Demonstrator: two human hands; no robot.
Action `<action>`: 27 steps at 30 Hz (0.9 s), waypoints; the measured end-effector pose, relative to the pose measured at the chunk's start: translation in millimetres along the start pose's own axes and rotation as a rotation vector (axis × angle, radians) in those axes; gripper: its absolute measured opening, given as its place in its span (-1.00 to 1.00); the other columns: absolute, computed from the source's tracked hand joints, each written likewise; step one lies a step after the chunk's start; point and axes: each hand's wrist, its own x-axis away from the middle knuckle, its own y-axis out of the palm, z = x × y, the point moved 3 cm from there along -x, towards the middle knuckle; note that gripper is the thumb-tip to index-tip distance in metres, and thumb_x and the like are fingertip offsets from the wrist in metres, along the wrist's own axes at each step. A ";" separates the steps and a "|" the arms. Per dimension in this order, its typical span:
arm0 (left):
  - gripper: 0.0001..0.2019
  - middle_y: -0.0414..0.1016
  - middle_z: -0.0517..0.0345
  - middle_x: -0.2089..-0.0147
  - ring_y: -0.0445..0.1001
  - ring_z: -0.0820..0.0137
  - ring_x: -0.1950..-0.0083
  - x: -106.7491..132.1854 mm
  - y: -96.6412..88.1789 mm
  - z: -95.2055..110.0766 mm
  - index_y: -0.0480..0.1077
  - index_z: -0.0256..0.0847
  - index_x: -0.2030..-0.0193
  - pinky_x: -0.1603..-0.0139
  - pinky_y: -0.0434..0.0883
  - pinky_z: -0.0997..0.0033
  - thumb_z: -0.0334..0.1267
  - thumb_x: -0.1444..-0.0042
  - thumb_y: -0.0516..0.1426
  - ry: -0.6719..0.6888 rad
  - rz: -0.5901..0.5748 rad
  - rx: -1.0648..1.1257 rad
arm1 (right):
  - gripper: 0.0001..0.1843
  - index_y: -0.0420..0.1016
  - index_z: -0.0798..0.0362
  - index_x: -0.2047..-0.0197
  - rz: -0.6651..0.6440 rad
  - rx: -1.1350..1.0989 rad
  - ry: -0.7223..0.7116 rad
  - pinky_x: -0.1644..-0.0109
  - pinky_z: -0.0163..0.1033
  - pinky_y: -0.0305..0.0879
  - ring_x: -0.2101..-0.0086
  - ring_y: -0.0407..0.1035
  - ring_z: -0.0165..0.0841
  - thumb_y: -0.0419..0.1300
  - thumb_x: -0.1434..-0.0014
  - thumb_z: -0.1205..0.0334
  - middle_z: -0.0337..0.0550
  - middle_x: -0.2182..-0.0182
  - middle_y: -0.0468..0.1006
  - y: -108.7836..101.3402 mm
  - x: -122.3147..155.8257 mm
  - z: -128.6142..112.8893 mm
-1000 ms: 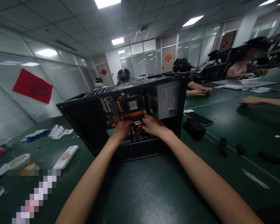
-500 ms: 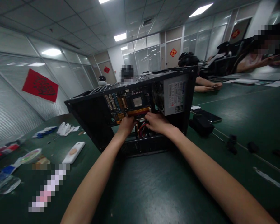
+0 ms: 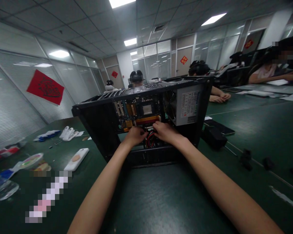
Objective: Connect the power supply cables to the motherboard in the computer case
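Note:
A black computer case [image 3: 148, 159] lies tipped with its open side facing me. Inside it are a motherboard [image 3: 147, 109] with orange-red memory slots [image 3: 146, 120] and a silver power supply [image 3: 188, 105] at upper right. My left hand [image 3: 134, 136] reaches in at the board's lower edge, fingers bent and closed. My right hand [image 3: 165, 131] is just right of it, fingers curled in below the slots. Red and black cables [image 3: 150, 139] run between the two hands. Whatever the fingertips grip is too small or hidden to name.
On the green table [image 3: 151, 198] at left lie a white phone-like case [image 3: 76, 159], a round container [image 3: 33, 161] and white gloves [image 3: 69, 134]. A black box [image 3: 214, 137] and a dark phone [image 3: 221, 126] lie at right. Another person's hands [image 3: 221, 97] rest behind the case.
The view has shifted a little, so the case sits slightly lower and further right. Both my hands stay inside at the memory slots and cables.

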 end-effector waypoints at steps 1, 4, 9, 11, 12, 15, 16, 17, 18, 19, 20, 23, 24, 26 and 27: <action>-0.65 0.57 0.08 0.43 0.46 0.40 0.40 -0.3 0.8 0.0 0.60 -0.26 0.35 0.42 0.18 0.45 -0.06 -0.21 0.09 -0.003 -0.010 0.005 | -0.85 0.38 0.09 0.10 -0.003 0.010 -0.012 0.31 -0.27 0.13 0.23 0.45 -0.30 0.15 -0.23 0.30 -0.07 0.11 0.47 -0.7 -0.4 -0.8; -0.65 0.56 0.09 0.44 0.46 0.41 0.41 -1.8 1.4 0.4 0.60 -0.26 0.36 0.43 0.15 0.45 -0.12 -0.22 0.06 -0.003 -0.020 0.009 | -0.85 0.38 0.11 0.08 -0.024 0.054 -0.088 0.33 -0.26 0.11 0.26 0.44 -0.32 0.05 -0.30 0.35 -0.05 0.10 0.45 -3.5 -4.0 -2.6; -0.63 0.57 0.06 0.43 0.47 0.39 0.39 -2.0 -1.9 2.9 0.60 -0.25 0.36 0.41 0.16 0.44 -0.10 -0.24 0.04 0.005 -0.021 -0.028 | -0.79 0.38 0.14 0.06 -0.055 0.132 -0.277 0.29 -0.26 0.13 0.19 0.41 -0.29 -0.04 -0.34 0.40 0.02 0.08 0.43 0.0 -15.5 -2.0; -0.63 0.58 0.06 0.41 0.47 0.38 0.38 -1.7 -2.3 2.9 0.61 -0.24 0.35 0.39 0.19 0.45 -0.10 -0.25 0.04 -0.008 -0.027 -0.032 | -0.80 0.40 0.15 0.09 -0.042 0.149 -0.292 0.23 -0.25 0.16 0.14 0.39 -0.26 -0.02 -0.33 0.40 0.03 0.10 0.43 2.9 -18.6 -1.2; -0.63 0.59 0.06 0.41 0.47 0.38 0.37 -1.6 -2.2 2.8 0.61 -0.24 0.34 0.38 0.20 0.45 -0.10 -0.25 0.04 -0.010 -0.028 -0.033 | -0.81 0.40 0.15 0.10 -0.031 0.156 -0.290 0.19 -0.24 0.17 0.13 0.38 -0.25 -0.01 -0.32 0.40 0.03 0.11 0.44 3.9 -19.3 -1.3; -0.62 0.59 0.06 0.40 0.46 0.38 0.38 -1.7 -1.4 2.7 0.61 -0.24 0.34 0.38 0.19 0.44 -0.09 -0.25 0.04 0.000 -0.021 -0.040 | -0.82 0.41 0.15 0.11 -0.003 0.144 -0.245 0.13 -0.22 0.18 0.12 0.37 -0.23 0.02 -0.29 0.42 0.02 0.13 0.45 4.1 -18.9 -1.9; -0.62 0.58 0.06 0.41 0.45 0.39 0.40 -1.7 -1.1 2.7 0.61 -0.24 0.34 0.40 0.18 0.44 -0.09 -0.25 0.04 0.004 -0.021 -0.040 | -0.82 0.40 0.16 0.10 -0.003 0.131 -0.217 0.13 -0.23 0.18 0.12 0.37 -0.24 0.01 -0.28 0.42 0.02 0.13 0.45 3.5 -18.4 -1.9; -0.62 0.58 0.07 0.42 0.44 0.40 0.41 -1.6 -0.9 2.6 0.61 -0.24 0.34 0.41 0.16 0.44 -0.09 -0.25 0.04 0.004 -0.023 -0.041 | -0.81 0.41 0.16 0.10 -0.008 0.119 -0.190 0.13 -0.23 0.19 0.13 0.38 -0.24 0.01 -0.28 0.42 0.03 0.12 0.46 2.8 -17.8 -1.9; -0.62 0.57 0.07 0.44 0.43 0.40 0.43 -1.5 -0.8 2.5 0.61 -0.25 0.35 0.43 0.13 0.43 -0.08 -0.24 0.04 0.002 -0.023 -0.041 | -0.81 0.41 0.16 0.10 -0.016 0.112 -0.168 0.14 -0.24 0.19 0.13 0.38 -0.25 0.01 -0.29 0.41 0.03 0.11 0.46 2.1 -17.2 -1.8; -0.62 0.56 0.07 0.45 0.42 0.41 0.45 -1.4 -0.7 2.5 0.61 -0.25 0.35 0.44 0.11 0.42 -0.08 -0.24 0.04 0.002 -0.022 -0.041 | -0.81 0.42 0.16 0.11 -0.024 0.112 -0.154 0.15 -0.25 0.20 0.14 0.38 -0.25 0.00 -0.29 0.40 0.04 0.11 0.45 1.4 -16.8 -1.8; -0.61 0.55 0.07 0.46 0.41 0.41 0.45 -1.3 -0.7 2.5 0.60 -0.26 0.35 0.45 0.10 0.42 -0.08 -0.24 0.04 0.002 -0.020 -0.040 | -0.81 0.43 0.16 0.12 -0.031 0.116 -0.151 0.15 -0.25 0.20 0.13 0.39 -0.25 0.00 -0.30 0.38 0.04 0.10 0.45 0.8 -16.4 -2.0; -0.63 0.56 0.06 0.44 0.42 0.40 0.45 -1.2 -0.6 2.3 0.60 -0.25 0.35 0.45 0.11 0.42 -0.09 -0.23 0.05 0.005 -0.013 -0.043 | -0.79 0.44 0.17 0.12 -0.037 0.133 -0.168 0.16 -0.25 0.21 0.12 0.39 -0.25 -0.01 -0.31 0.38 0.04 0.11 0.45 0.0 -15.9 -3.3; -0.64 0.56 0.05 0.43 0.43 0.39 0.43 -1.2 -0.5 2.2 0.60 -0.25 0.35 0.44 0.13 0.42 -0.10 -0.22 0.05 0.005 -0.014 -0.046 | -0.79 0.44 0.18 0.12 -0.040 0.138 -0.175 0.16 -0.25 0.21 0.12 0.40 -0.24 -0.01 -0.31 0.39 0.04 0.11 0.46 0.1 -15.8 -3.7; -0.65 0.58 0.04 0.39 0.45 0.37 0.40 -1.2 -0.6 2.2 0.61 -0.24 0.32 0.42 0.17 0.43 -0.11 -0.22 0.05 -0.002 -0.016 -0.054 | -0.79 0.44 0.19 0.13 -0.043 0.142 -0.178 0.14 -0.24 0.21 0.12 0.40 -0.24 -0.01 -0.29 0.42 0.05 0.11 0.46 0.6 -15.9 -4.3; -0.65 0.59 0.03 0.37 0.47 0.37 0.39 -1.1 -0.6 2.3 0.61 -0.23 0.31 0.41 0.19 0.43 -0.11 -0.23 0.05 -0.007 -0.020 -0.060 | -0.79 0.44 0.19 0.13 -0.044 0.141 -0.176 0.13 -0.24 0.22 0.12 0.40 -0.23 0.00 -0.29 0.42 0.06 0.11 0.46 0.8 -15.9 -4.4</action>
